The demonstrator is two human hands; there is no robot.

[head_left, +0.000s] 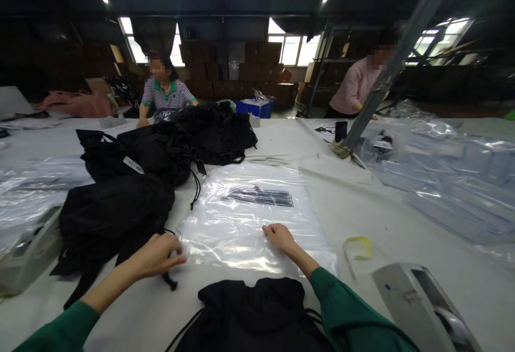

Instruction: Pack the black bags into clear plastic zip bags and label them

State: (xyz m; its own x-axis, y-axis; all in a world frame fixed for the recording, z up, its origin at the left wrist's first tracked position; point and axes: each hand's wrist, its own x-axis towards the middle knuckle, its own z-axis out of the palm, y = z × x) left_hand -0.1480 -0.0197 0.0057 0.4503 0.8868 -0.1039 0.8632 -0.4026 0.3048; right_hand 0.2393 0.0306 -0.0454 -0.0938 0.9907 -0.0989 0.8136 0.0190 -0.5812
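A clear plastic bag (249, 234) printed with a dark text block lies flat in front of me, apparently on a stack of similar bags. On its middle right, my right hand (279, 236) has its fingers closed, pinching the film. My left hand (161, 254) is at the bag's lower left corner, thumb and forefinger apart, with nothing visible between them. Close to me lies a black drawstring bag (257, 317), its cords at both sides. Beside my left hand is another black bag (116, 212) with straps and a cord.
More black bags (173, 137) are heaped at the back left. Grey tape dispensers (422, 303) stand at right and far left (28, 253). Clear plastic bags (462, 180) cover the right side near a slanted metal post (374, 105). Two people work across the table.
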